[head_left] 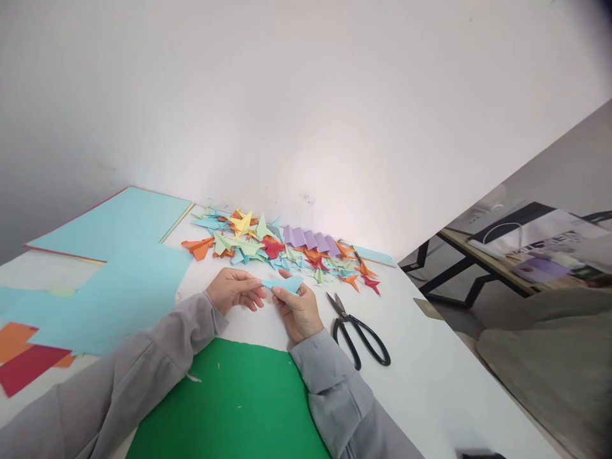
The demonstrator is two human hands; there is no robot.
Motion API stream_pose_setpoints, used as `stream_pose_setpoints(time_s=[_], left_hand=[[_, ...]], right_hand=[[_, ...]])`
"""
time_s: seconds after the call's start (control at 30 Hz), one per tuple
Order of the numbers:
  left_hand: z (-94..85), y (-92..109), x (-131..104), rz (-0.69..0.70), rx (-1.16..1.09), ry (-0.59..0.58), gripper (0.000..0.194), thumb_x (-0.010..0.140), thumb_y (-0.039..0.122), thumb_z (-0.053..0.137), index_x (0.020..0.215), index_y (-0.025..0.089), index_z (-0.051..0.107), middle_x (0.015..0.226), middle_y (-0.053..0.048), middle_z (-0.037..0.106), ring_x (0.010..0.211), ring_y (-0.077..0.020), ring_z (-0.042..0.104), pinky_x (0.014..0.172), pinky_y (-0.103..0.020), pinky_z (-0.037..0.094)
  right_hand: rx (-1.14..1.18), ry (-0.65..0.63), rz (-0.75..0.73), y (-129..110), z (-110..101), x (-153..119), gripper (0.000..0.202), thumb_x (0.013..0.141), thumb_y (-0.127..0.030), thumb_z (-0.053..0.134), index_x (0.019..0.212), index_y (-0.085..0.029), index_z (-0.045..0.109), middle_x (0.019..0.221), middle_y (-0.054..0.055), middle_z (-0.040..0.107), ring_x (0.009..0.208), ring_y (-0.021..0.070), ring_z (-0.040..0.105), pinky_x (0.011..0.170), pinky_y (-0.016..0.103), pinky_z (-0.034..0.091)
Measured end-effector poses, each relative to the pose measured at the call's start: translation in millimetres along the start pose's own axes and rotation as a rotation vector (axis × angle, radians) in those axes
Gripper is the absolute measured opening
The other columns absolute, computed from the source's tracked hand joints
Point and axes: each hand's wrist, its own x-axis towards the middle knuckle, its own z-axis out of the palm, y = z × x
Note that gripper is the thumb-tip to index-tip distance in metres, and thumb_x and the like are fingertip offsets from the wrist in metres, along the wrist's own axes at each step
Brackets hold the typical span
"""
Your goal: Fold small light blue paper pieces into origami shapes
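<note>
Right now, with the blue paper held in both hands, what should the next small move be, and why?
Probably the left hand should press its end of the blue paper a little more firmly: it pinches that end at the fingertips, while the right hand holds the wider part under its thumb and could keep it steady.

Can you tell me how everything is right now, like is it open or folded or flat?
Left hand: pinching one end of the light-blue paper
Right hand: gripping its other end
Light-blue paper: folded, held up
Scissors: slightly open, lying down
Purple paper: pleated in zigzags
Folded paper shapes: heaped together
Green sheet: spread flat
</note>
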Motion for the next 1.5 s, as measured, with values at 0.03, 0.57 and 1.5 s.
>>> stream_pose_setpoints(time_s=[0.03, 0.57, 1.5], left_hand=[[-0.4, -0.4, 0.2, -0.003, -0.009, -0.002, 0.022, 0.059, 0.027, 0.072, 0.063, 0.008, 0.062, 0.059, -0.009, 0.067, 0.047, -0.0156, 0.061, 0.041, -0.023, 0.048], [-0.2, 1.2, 0.2, 0.056, -0.026, 0.076, 0.026, 0.067, 0.031, 0.065, 0.064, 0.006, 0.061, 0.056, -0.009, 0.065, 0.045, -0.015, 0.06, 0.042, -0.024, 0.049], [-4.0, -0.3, 3.1, 0.092, 0.112, -0.011, 0.029, 0.06, 0.033, 0.071, 0.067, 0.008, 0.059, 0.058, -0.005, 0.063, 0.048, -0.0148, 0.061, 0.046, -0.026, 0.049]], right_hand=[[0.001, 0.006, 0.002, -0.4, 0.0, 0.0, 0.061, 0.046, -0.015, 0.077, 0.103, -0.015, 0.055, 0.057, -0.006, 0.058, 0.045, 0.0077, 0.052, 0.049, 0.022, 0.045], [0.023, 0.022, -0.042, 1.2, -1.0, 1.8, 0.06, 0.047, -0.013, 0.077, 0.102, -0.015, 0.056, 0.054, -0.007, 0.058, 0.047, 0.008, 0.052, 0.052, 0.022, 0.045], [0.042, 0.044, -0.014, -0.1, -0.8, 2.5, 0.061, 0.046, -0.011, 0.077, 0.103, -0.013, 0.055, 0.053, -0.007, 0.058, 0.045, 0.0071, 0.052, 0.047, 0.02, 0.045]])
